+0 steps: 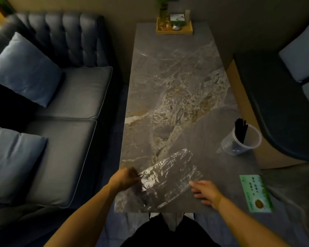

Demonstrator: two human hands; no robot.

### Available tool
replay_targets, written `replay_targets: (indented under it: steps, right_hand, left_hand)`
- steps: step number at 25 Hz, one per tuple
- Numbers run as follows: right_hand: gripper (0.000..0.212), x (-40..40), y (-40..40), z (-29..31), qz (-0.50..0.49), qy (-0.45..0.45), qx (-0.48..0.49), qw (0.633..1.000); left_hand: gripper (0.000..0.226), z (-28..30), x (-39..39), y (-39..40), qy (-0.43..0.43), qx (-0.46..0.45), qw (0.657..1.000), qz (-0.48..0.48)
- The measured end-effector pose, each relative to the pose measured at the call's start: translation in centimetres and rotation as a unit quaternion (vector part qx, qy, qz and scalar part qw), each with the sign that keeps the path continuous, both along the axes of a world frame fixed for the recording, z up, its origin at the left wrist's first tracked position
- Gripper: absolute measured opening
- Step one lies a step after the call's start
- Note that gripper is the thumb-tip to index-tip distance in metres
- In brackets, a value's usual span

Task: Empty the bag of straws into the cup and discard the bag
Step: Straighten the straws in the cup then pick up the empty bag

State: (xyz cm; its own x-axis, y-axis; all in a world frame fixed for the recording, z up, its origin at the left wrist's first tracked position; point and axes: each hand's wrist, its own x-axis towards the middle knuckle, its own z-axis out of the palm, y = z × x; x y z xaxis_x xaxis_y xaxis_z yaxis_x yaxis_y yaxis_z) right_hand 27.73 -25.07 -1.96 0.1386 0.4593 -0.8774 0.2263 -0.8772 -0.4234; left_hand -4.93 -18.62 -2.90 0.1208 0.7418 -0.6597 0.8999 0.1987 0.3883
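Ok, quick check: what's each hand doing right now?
Left hand: fingers curled, gripping the edge of the clear plastic bag.
Right hand: open, fingers straight, at the bag's other edge.

Empty bag (168, 175) in left hand (125, 178)

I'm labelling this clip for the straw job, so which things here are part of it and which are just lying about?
Part of the job:
clear plastic bag, flat on the table, pinched by the left hand
right hand, open at the bag's edge
clear cup
black straws standing in the cup

Lying about:
green card
wooden tray with small items
sofa cushions
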Motion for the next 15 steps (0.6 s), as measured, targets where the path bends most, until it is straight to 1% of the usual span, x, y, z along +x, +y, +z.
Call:
replay_targets:
  steps: [3, 6, 8, 10, 13, 15]
  right_hand:
    - [0.014, -0.8, -0.7, -0.5, -0.069, 0.076, -0.010, 0.995]
    - [0.016, -1.4, -1.9, -1.3, -0.100, 0.121, -0.008, 0.988]
    - [0.017, -1.7, -2.7, -1.8, -0.108, 0.121, -0.005, 0.987]
    - [0.014, -2.0, -3.4, -1.9, -0.110, 0.113, 0.010, 0.987]
    - [0.011, -1.4, -3.6, -1.2, -0.116, 0.089, 0.068, 0.987]
    - [0.011, -0.5, -3.7, -0.3, -0.101, 0.072, 0.107, 0.986]
  left_hand:
    - [0.025, -0.3, 0.7, -1.2, -0.068, -0.055, 0.996, 0.032]
    - [0.002, -0.7, 1.2, -2.8, -0.139, -0.097, 0.983, 0.067]
    - [0.008, -0.7, 1.7, -4.0, -0.177, -0.116, 0.973, 0.097]
    - [0.010, -0.6, 2.1, -5.1, -0.197, -0.128, 0.966, 0.108]
    - [0.010, -0.1, 2.9, -5.7, -0.230, -0.148, 0.951, 0.143]
    - [0.008, 0.6, 4.0, -5.4, -0.265, -0.174, 0.931, 0.180]
